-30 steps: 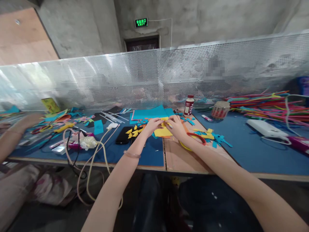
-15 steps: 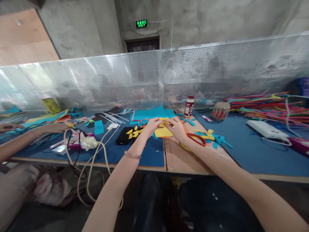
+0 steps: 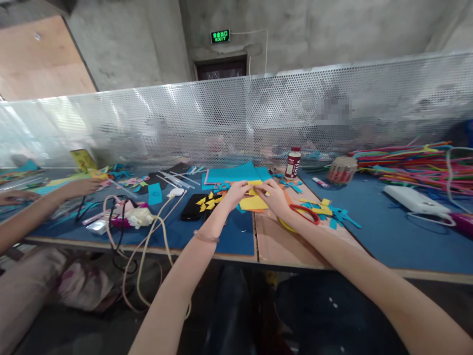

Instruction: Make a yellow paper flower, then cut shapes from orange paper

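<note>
While one bottle [image 3: 292, 164] stands nearby, the wearer's two hands [image 3: 237, 194] [image 3: 273, 196] pinch yellow paper [image 3: 254, 184].

The bare left hand [image 3: 237, 193] and bare right hand [image 3: 273, 195] hold a small yellow paper piece [image 3: 254, 184]; a flat yellow paper sheet [image 3: 254, 203] lies below the grip, bright-blue paper sheets [image 3: 232, 173] beyond.

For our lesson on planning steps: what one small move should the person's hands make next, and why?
Perhaps fold the yellow paper: the left hand and right hand both pinch it, close together, with small yellow pieces nearby.
</note>
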The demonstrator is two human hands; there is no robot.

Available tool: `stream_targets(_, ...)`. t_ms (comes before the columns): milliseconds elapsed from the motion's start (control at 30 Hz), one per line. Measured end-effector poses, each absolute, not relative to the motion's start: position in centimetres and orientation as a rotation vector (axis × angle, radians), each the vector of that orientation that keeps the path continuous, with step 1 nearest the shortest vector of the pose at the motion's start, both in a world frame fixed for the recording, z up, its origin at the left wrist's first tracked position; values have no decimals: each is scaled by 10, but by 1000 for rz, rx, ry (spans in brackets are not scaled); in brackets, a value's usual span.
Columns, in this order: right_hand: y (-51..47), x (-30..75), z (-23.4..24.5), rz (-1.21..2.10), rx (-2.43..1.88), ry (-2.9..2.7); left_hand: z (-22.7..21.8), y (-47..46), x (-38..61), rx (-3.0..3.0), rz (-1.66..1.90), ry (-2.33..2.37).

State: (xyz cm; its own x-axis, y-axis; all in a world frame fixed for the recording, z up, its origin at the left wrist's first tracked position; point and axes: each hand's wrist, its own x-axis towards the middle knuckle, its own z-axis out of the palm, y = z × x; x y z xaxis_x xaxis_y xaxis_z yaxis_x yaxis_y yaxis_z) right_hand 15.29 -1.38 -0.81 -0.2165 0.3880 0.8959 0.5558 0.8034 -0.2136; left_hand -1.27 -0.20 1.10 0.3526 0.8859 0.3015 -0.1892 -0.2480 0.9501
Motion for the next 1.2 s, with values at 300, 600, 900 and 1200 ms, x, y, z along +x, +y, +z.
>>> stream_targets(300, -11, 152, -10, -188, -710, -1882, 10, -1, -12, 1488, 1158, 679)
stream_targets(600, -12, 152, -10, -84, -750, -1870, 7, 4, -12, 1536, 1227, 783)
stream_targets(900, -10, 153, -14, -117, -791, -1848, 7, 4, -11, 1604, 1225, 798)
stream_targets(1200, -9, 156, -12, -111, -821, -1795, 13, -2, -10, 1603, 1145, 730)
